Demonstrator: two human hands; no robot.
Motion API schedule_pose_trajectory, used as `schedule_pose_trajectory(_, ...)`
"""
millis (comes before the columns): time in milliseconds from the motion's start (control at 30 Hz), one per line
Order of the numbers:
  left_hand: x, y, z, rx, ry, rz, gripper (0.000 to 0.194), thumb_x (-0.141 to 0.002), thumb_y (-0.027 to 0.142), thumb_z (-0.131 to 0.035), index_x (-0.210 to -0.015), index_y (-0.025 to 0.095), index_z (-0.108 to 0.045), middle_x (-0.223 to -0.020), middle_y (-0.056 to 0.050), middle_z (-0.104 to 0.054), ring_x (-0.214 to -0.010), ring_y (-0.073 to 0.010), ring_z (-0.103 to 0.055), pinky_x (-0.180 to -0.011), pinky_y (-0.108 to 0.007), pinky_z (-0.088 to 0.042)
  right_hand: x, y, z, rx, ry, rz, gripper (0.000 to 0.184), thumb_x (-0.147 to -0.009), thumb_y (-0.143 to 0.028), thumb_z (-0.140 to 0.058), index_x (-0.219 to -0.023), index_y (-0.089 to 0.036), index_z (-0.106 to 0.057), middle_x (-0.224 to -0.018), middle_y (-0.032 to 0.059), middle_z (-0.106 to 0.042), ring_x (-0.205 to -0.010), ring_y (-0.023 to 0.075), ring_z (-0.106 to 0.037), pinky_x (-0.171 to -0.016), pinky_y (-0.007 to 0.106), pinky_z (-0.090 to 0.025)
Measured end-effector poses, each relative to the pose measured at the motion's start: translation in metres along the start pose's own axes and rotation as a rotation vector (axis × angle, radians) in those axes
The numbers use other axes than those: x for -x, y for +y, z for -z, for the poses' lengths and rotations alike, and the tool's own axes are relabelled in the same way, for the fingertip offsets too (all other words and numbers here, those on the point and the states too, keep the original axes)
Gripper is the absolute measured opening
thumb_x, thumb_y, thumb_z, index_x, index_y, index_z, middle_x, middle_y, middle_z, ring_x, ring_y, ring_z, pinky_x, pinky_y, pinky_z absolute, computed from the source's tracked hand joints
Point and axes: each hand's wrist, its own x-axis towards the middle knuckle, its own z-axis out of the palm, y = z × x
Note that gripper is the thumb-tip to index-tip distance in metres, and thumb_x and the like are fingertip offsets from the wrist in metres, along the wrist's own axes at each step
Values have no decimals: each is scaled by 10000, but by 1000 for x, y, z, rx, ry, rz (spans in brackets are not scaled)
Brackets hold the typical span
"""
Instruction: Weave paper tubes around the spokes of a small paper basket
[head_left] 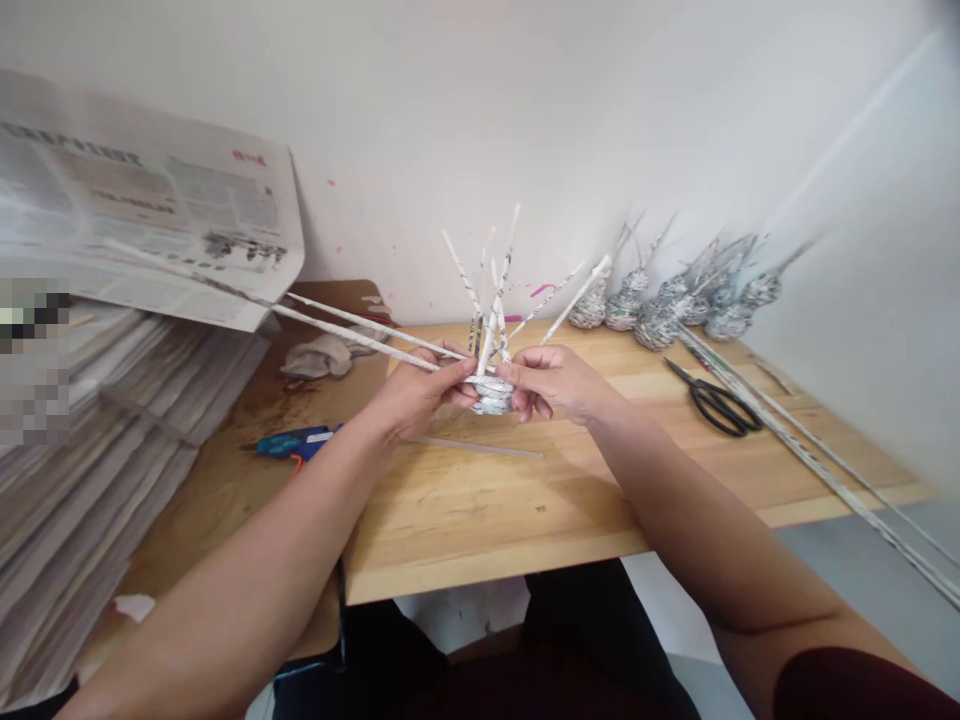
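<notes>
Between my two hands is a small woven basket of rolled newspaper [493, 396], held just above the wooden table. Several upright paper rods [500, 290] fan out from its rim. My left hand [433, 385] pinches the basket's left side, thumb on the rim. Two long paper rods [360, 342] run from this hand up to the left. My right hand [551, 383] grips the right side of the rim between thumb and fingers, its other fingers curled. The fingertips behind the weave are partly hidden.
Several finished woven paper pieces [654, 325] stand along the wall. Black scissors [720, 402] and long paper rods [817, 465] lie to the right. A blue glue gun [296, 442], a grey cloth [319, 357], stacked newspapers [142, 430] and an open newspaper sheet [172, 200] are left. A thin clear stick [487, 449] lies in front.
</notes>
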Motion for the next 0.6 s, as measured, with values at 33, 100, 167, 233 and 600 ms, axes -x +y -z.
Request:
schedule_pose_trajectory(33,0,0,0,-1,-6,6,403,-645,348,-911,-818,118,-629,-628,-14,-686,-500,-109,-657,-484,-173,-557,0,0,0,-5,-4,5,527,-702,-606,-823,-637,-162,-547,-522,-26,-635,-411,90,-618,-315,148,-329)
schedule_pose_trajectory(100,-1,-1,1,-15,-8,13,396,-660,350,-903,-826,125,-623,-629,-19,-693,-508,-118,-664,-492,-182,-560,0,0,1,8,-8,7,512,-725,-592,-810,-639,-165,-541,-524,-27,-630,-413,87,-612,-322,150,-331)
schedule_pose_trajectory(167,-2,-1,3,-57,8,-6,389,-683,357,-888,-842,130,-615,-633,-25,-704,-522,-130,-678,-512,-199,-572,1,-1,0,67,0,-11,449,-786,-547,-776,-683,-167,-560,-552,-22,-641,-425,86,-615,-329,152,-333)
schedule_pose_trajectory(233,-2,-2,3,-126,38,-52,365,-720,364,-860,-860,135,-612,-631,-34,-715,-539,-149,-697,-532,-220,-586,2,-2,-1,160,68,-3,341,-834,-473,-747,-797,-173,-591,-573,-31,-646,-426,91,-612,-343,160,-352)
schedule_pose_trajectory(600,5,-4,-8,-235,1,-75,245,-764,282,-804,-832,156,-606,-624,-18,-712,-532,-146,-688,-519,-229,-582,9,2,-23,423,115,87,195,-851,-312,-692,-996,-193,-640,-593,-43,-618,-433,121,-596,-415,229,-486)
